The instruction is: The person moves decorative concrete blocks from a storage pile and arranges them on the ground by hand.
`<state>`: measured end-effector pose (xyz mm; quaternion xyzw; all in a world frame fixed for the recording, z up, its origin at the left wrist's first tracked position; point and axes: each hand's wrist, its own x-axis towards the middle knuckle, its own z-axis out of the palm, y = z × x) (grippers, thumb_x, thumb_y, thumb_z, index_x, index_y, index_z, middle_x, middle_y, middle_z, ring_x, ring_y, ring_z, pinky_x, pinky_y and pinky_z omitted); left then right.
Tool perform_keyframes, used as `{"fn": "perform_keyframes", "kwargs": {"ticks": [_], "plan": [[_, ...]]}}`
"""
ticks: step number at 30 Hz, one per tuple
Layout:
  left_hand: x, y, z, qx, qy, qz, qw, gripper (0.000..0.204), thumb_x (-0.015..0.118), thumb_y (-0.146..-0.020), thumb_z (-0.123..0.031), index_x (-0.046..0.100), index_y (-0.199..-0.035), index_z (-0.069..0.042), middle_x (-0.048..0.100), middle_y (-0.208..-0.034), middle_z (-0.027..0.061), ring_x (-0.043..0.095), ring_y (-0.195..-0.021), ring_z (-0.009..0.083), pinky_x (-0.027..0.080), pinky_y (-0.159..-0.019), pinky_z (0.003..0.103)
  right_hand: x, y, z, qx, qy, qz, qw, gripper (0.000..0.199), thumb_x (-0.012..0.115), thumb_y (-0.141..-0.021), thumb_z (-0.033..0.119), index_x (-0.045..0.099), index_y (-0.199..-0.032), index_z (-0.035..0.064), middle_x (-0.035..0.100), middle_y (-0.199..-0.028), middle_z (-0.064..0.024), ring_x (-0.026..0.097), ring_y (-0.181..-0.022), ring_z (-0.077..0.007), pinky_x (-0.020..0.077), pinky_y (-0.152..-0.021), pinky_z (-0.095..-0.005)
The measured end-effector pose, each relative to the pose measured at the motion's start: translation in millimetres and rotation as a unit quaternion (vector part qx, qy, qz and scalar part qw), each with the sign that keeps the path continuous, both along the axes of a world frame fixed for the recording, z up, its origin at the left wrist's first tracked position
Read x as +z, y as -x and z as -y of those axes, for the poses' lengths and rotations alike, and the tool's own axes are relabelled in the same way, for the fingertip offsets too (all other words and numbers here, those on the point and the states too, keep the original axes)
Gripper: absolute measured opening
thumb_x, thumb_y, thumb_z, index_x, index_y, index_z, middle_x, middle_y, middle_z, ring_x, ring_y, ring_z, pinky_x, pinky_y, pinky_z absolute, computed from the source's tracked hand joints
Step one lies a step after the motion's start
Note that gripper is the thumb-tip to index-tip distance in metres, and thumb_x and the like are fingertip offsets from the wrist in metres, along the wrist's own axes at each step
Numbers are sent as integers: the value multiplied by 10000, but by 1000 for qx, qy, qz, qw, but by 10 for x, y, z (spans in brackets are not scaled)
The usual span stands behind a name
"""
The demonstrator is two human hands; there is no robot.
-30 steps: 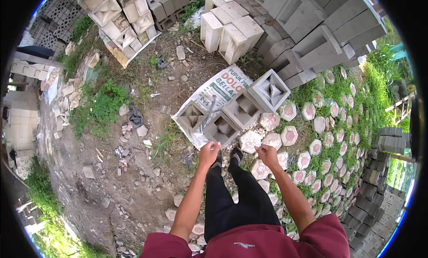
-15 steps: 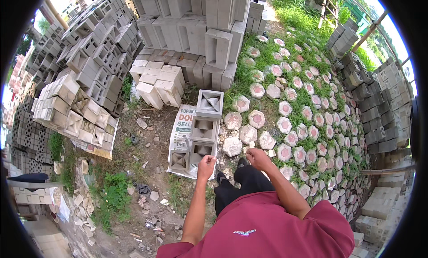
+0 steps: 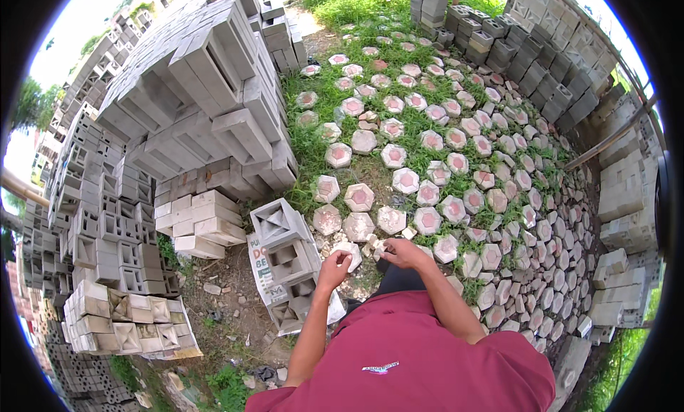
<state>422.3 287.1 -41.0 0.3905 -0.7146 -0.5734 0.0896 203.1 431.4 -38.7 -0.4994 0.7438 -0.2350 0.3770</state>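
My left hand [image 3: 334,270] is raised in front of me with its fingers curled closed, beside the short row of hollow blocks. My right hand [image 3: 402,254] hangs a little to its right, its fingertips drawn together above the paving. Nothing shows sticking out of either hand; whether something small is inside is hidden. Close to the left forearm, grey concrete vent blocks [image 3: 279,222] stand in a row on a printed white sack [image 3: 260,273]. Under the hands lie pale hexagonal paving stones [image 3: 358,227].
Tall stacks of grey concrete blocks [image 3: 199,63] rise at the left, with a low pile of pale blocks [image 3: 206,223] at their foot. Hexagonal pavers with pink centres [image 3: 406,180] spread through grass ahead. More block stacks [image 3: 623,177] line the right side, near a slanting pole [image 3: 613,133].
The view has turned right, so the block stacks and vent blocks shift left. Both hands stay raised before me with fingers closed; the paving stones now fill more of the view.
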Motion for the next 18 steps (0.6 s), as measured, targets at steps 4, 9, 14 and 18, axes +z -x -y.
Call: {"fn": "perform_keyframes", "kwargs": {"ticks": [4, 9, 14, 18], "plan": [[8, 855, 368, -53, -24, -18, 998, 225, 583, -931, -181, 654, -1052, -5, 694, -916, 68, 630, -851, 128, 490, -772, 283, 80, 662, 4, -77, -1, -21, 997, 432, 657, -859, 311, 590, -1131, -19, 666, -951, -230, 649, -900, -356, 510, -802, -409], [12, 1841, 648, -74, -49, -33, 995, 205, 576, -915, -152, 666, -1023, -3, 701, -895, 74, 645, -826, 134, 499, -770, 280, 203, 1456, 9, -124, 24, -8, 992, 409, 658, -852, 276, 592, -1119, -27, 671, -944, -213, 648, -886, -361, 514, -796, -406], [352, 2974, 663, -113, -102, -87, 984, 271, 457, -860, 26, 635, -1065, 17, 695, -983, 93, 649, -885, 154, 500, -793, 278, 536, 2183, -40, -233, 98, -23, 967, 290, 623, -855, 190, 614, -1080, 6, 669, -913, -223, 644, -852, -378, 511, -757, -424], [410, 3718, 574, -126, -181, -102, 970, 253, 448, -871, 1, 608, -1067, -16, 676, -1009, 67, 633, -917, 134, 499, -763, 264, 632, 2612, -35, -333, 134, -35, 933, 202, 600, -848, 135, 648, -1000, 11, 672, -869, -200, 647, -798, -366, 503, -718, -420]]}}
